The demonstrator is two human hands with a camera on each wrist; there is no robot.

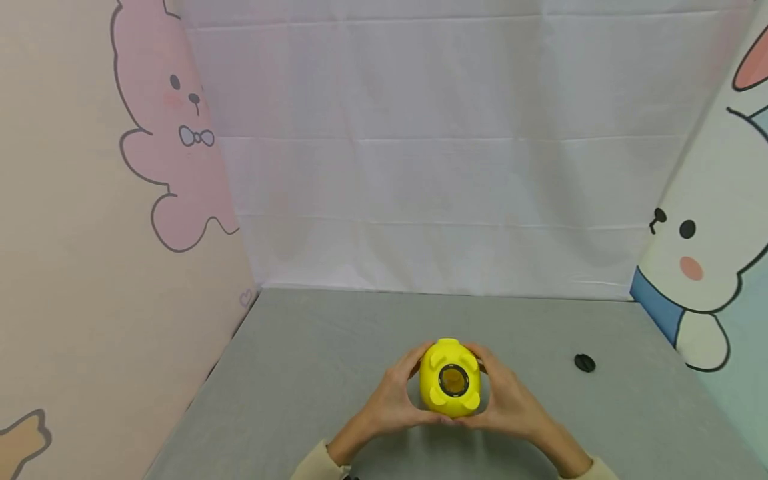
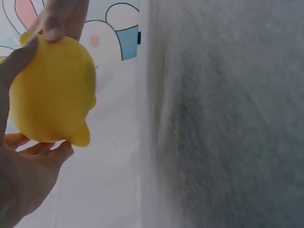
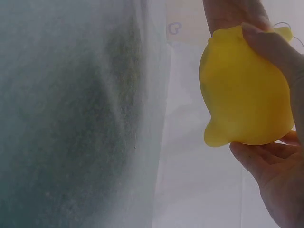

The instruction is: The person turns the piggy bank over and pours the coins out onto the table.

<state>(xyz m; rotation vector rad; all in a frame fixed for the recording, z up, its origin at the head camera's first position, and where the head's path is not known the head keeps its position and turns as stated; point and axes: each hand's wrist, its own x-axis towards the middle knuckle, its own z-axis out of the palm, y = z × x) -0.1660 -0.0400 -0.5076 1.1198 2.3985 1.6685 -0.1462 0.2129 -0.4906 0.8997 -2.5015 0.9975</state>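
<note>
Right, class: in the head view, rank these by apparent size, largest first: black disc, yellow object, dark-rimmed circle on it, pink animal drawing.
1. Pink animal drawing, though cut off at the top
2. Yellow object
3. Dark-rimmed circle
4. Black disc

The left hand (image 1: 393, 397) and right hand (image 1: 511, 401) face each other in a curved grip, fingers (image 1: 414, 358) forward, thumbs (image 1: 423, 417) almost meeting nearest the body
</note>
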